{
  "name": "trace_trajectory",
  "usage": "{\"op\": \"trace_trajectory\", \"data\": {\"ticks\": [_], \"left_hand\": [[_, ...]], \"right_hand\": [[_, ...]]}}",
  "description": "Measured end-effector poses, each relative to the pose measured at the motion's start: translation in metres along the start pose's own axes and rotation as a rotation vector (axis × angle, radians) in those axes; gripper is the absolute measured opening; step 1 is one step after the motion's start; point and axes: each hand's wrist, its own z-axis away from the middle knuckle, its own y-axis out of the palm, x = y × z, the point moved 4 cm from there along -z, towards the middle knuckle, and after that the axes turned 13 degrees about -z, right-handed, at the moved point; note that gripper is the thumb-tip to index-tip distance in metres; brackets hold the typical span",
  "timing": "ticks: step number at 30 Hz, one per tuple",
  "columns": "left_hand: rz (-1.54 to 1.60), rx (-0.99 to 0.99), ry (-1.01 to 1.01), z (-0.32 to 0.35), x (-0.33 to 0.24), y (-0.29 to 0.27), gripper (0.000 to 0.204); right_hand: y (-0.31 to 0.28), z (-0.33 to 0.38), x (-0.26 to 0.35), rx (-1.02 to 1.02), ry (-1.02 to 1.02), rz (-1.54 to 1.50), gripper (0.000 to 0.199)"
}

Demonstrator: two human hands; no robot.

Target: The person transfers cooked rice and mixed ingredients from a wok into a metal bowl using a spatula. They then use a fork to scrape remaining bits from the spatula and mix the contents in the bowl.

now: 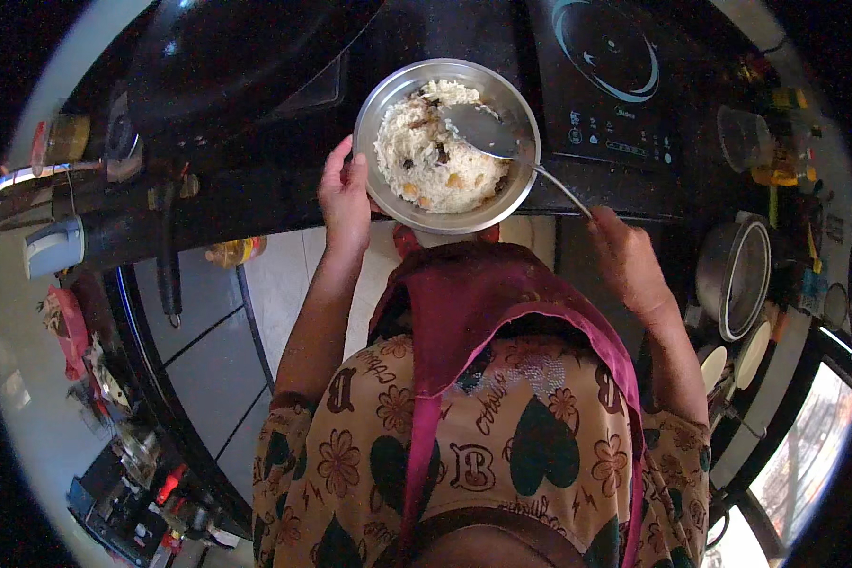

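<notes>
A steel bowl (447,142) of rice mixed with small dark and orange bits is held at its left rim by the left hand (345,194), at the edge of the dark table (256,204). A flat steel ladle (483,130) is laid in the rice, its thin handle gripped by the right hand (625,260). An induction cooktop (615,76) is seen just right of the bowl, a dark wok (227,57) to its left. A steel pot (734,275) is seen at the far right.

right hand (625,260) fingers hidden round spoon handle (563,189) | bowl (388,104) underside unseen
</notes>
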Motion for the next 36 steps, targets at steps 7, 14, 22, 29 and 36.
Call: {"op": "trace_trajectory", "data": {"ticks": [7, 14, 22, 29, 36], "left_hand": [[-0.02, 0.032, 0.038, 0.019, 0.026, -0.009, 0.037], [0.077, 0.02, -0.014, 0.026, 0.024, -0.001, 0.036], [0.053, 0.072, -0.052, 0.013, 0.036, -0.022, 0.038], [0.015, 0.007, 0.075, 0.027, 0.049, -0.012, 0.038], [0.009, 0.094, 0.011, 0.015, 0.033, -0.021, 0.036]], "right_hand": [[-0.007, 0.004, 0.006, -0.077, -0.04, -0.116, 0.017], [0.016, -0.005, -0.009, 0.006, -0.042, -0.059, 0.017], [0.002, 0.014, -0.006, -0.046, -0.001, -0.083, 0.018], [0.029, 0.001, -0.004, -0.006, -0.027, -0.117, 0.016], [0.007, 0.023, 0.0, -0.032, -0.018, -0.015, 0.017]]}}
